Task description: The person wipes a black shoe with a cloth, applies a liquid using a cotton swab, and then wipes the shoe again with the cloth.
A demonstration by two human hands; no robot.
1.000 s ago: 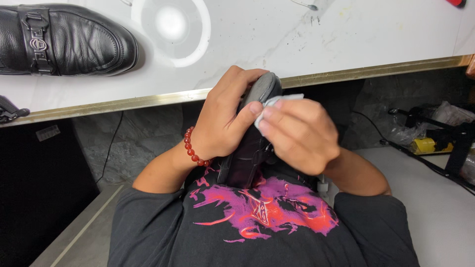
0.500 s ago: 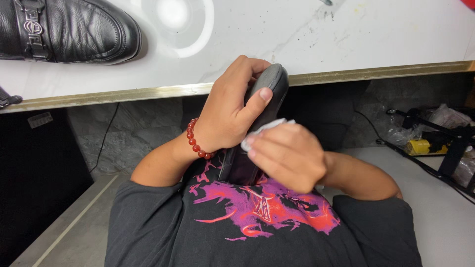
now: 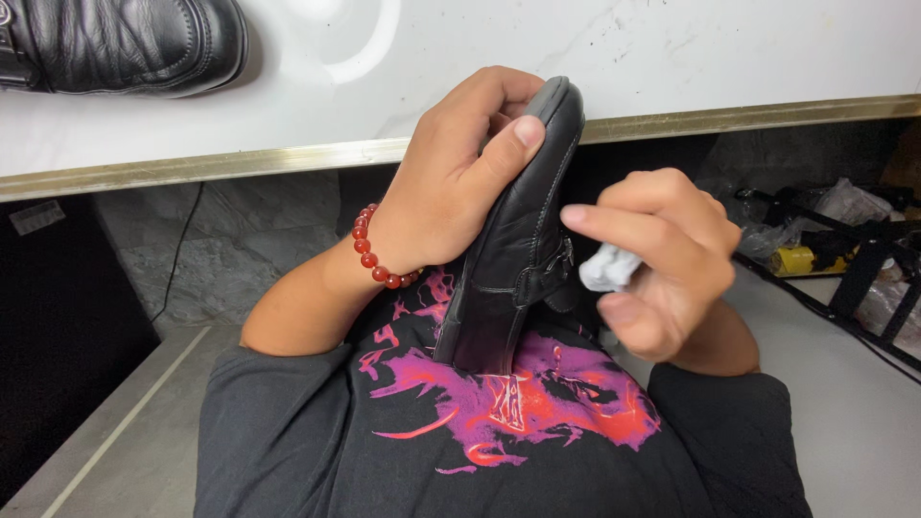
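Now my left hand (image 3: 451, 182) grips the black loafer (image 3: 518, 240) firmly; right-hand fingers (image 3: 614, 223) pinch the white cloth (image 3: 606, 269) — best to rub lightly, evenly.

Black leather shoe (image 3: 513, 249), white cloth (image 3: 607, 269), red bead bracelet (image 3: 376, 257)

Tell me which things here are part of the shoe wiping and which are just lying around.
In use:
- black leather shoe, gripped by the left hand
- small white cloth, pinched in the right hand, beside the shoe's buckle

Lying about:
- second black shoe on the white counter
- black straps and yellow item at lower right
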